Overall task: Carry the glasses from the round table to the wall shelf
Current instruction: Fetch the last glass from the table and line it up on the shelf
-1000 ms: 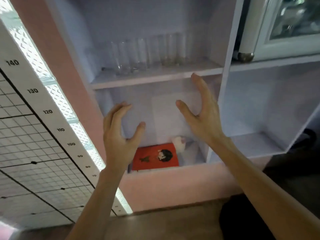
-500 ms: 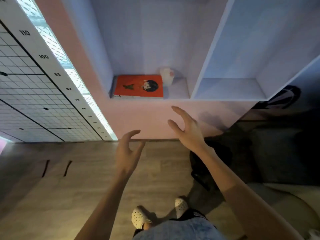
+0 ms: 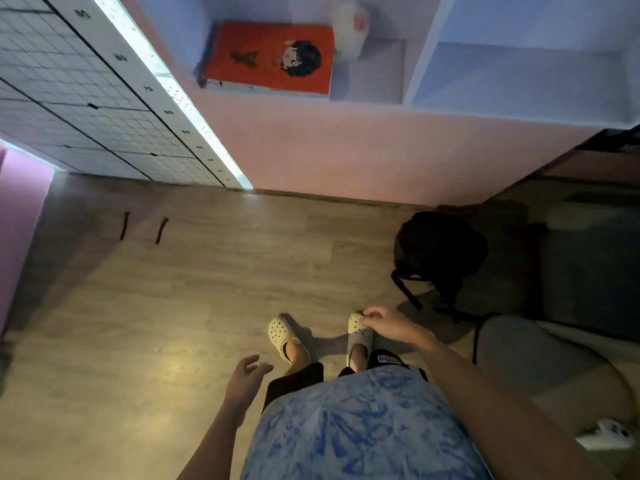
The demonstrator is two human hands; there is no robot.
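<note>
My left hand (image 3: 247, 375) hangs with a slack grip, fingers loosely spread and holding nothing. My right hand (image 3: 388, 323) is loosely curled and holds nothing either. Below them my pale clogs (image 3: 285, 336) stand on the wooden floor (image 3: 207, 271). Ahead, the wall shelf (image 3: 512, 74) has a red book (image 3: 270, 57) lying in its lower left compartment. The glasses are out of my view.

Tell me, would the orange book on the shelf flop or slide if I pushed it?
The orange book looks flat with a thick page edge showing, so it would probably stay stiff, not flop. It lies flat on the shelf, so a push would likely slide it, not tip it.
</note>
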